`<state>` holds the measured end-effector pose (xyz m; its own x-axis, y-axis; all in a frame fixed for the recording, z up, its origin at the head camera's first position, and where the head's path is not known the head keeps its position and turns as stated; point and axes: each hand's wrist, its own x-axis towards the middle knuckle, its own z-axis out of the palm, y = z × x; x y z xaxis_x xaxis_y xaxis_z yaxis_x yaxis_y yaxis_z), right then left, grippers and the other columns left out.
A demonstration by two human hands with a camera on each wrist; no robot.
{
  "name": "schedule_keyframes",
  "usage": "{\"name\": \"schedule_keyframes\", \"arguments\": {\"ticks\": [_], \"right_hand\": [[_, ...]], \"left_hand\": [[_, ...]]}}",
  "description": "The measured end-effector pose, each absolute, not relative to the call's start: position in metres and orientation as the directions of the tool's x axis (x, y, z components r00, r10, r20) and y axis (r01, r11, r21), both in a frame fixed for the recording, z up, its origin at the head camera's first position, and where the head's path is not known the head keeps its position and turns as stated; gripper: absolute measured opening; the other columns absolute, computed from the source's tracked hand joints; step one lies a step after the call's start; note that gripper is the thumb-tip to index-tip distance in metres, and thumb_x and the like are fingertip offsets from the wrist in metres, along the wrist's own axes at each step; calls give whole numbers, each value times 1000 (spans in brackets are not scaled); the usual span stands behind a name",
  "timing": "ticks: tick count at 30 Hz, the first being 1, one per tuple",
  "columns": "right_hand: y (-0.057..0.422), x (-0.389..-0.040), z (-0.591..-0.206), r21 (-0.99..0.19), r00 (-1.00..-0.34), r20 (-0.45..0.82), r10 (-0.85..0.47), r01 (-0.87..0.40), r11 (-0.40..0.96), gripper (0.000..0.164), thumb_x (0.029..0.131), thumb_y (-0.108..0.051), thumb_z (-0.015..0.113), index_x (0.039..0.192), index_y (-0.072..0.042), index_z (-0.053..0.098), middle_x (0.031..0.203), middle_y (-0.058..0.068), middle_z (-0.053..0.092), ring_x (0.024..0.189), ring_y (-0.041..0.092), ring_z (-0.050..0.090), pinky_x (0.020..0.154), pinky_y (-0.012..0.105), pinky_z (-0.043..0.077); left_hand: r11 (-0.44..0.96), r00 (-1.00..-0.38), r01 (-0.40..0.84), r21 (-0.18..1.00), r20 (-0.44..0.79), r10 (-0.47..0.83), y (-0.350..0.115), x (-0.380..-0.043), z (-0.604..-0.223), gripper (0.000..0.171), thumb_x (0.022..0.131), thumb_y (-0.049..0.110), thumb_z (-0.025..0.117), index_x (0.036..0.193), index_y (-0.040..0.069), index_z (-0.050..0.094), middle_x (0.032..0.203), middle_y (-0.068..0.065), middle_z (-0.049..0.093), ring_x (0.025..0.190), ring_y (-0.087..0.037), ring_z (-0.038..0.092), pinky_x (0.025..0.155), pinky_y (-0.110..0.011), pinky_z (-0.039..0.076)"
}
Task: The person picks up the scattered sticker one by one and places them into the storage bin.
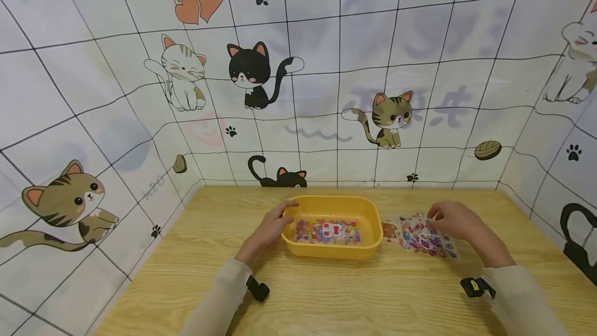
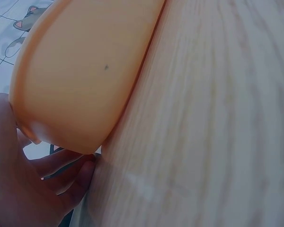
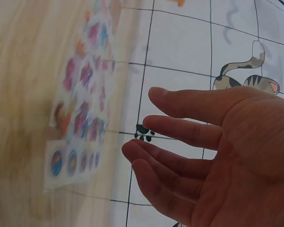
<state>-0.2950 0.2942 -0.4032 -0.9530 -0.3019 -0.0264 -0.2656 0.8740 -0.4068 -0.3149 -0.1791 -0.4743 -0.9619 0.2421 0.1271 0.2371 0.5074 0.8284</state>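
Observation:
A yellow plastic basin [image 1: 333, 252] stands on the wooden table. My left hand [image 1: 272, 223] holds its left end, thumb over the rim and fingers against the outer wall [image 2: 85, 75]. Inside the basin lies a spread of colourful stickers with a white bunny face [image 1: 332, 231]. To the right, several sticker sheets [image 1: 426, 237] lie on the table, partly overlapping. Just above their far right part hovers my right hand [image 1: 454, 219]. In the right wrist view its fingers are loosely bent, apart from the thumb and from the sheets, with nothing between them.
Behind the table and on both sides hangs a white gridded cloth [image 1: 312, 97] printed with cats. The wooden tabletop [image 1: 326, 294] extends in front of the basin. A small brown bear sticker [image 1: 388, 229] lies between basin and sheets. Each wrist wears a black strap.

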Motion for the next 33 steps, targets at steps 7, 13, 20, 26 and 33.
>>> {"name": "schedule_keyframes", "arguments": {"ticks": [7, 13, 20, 26, 33], "right_hand": [[301, -297, -415, -369, -942, -25, -336, -303, 879, 50, 90, -24, 77, 121, 13, 63, 119, 36, 65, 99, 44, 67, 79, 57, 56], [294, -301, -427, -354, -913, -69, -403, -355, 865, 65, 88, -29, 80, 131, 14, 58, 127, 38, 60, 114, 55, 58, 87, 62, 54], [294, -302, -438, -346, -925, -161, -345, -274, 897, 88, 84, -39, 83, 145, 13, 46, 135, 47, 45, 117, 56, 54, 89, 64, 52], [291, -303, -442, -326, -928, -155, -339, -276, 904, 85, 86, -44, 81, 146, 6, 49, 132, 41, 50, 109, 46, 59, 87, 59, 53], [289, -298, -435, -334, -922, -167, -351, -282, 899, 83, 86, -39, 82, 144, 9, 49, 130, 42, 50, 109, 47, 58, 89, 61, 52]], "left_hand": [[505, -964, 236, 830, 133, 231, -178, -314, -477, 44, 100, 14, 51, 143, 21, 58, 161, -8, 47, 154, -36, 36, 124, -57, 31], [511, -966, 229, 829, 127, 227, -178, -313, -476, 44, 100, 13, 51, 143, 20, 58, 161, -8, 47, 154, -36, 35, 125, -56, 30], [516, -959, 253, 818, 141, 247, -178, -314, -472, 43, 102, 15, 50, 144, 19, 57, 160, -7, 49, 154, -36, 35, 125, -56, 31], [523, -962, 246, 816, 137, 237, -178, -313, -472, 43, 101, 15, 50, 143, 21, 57, 160, -7, 49, 154, -35, 35, 125, -55, 30], [512, -961, 246, 823, 138, 241, -177, -315, -474, 43, 101, 15, 50, 144, 21, 57, 161, -8, 46, 154, -36, 35, 124, -57, 31]]}}
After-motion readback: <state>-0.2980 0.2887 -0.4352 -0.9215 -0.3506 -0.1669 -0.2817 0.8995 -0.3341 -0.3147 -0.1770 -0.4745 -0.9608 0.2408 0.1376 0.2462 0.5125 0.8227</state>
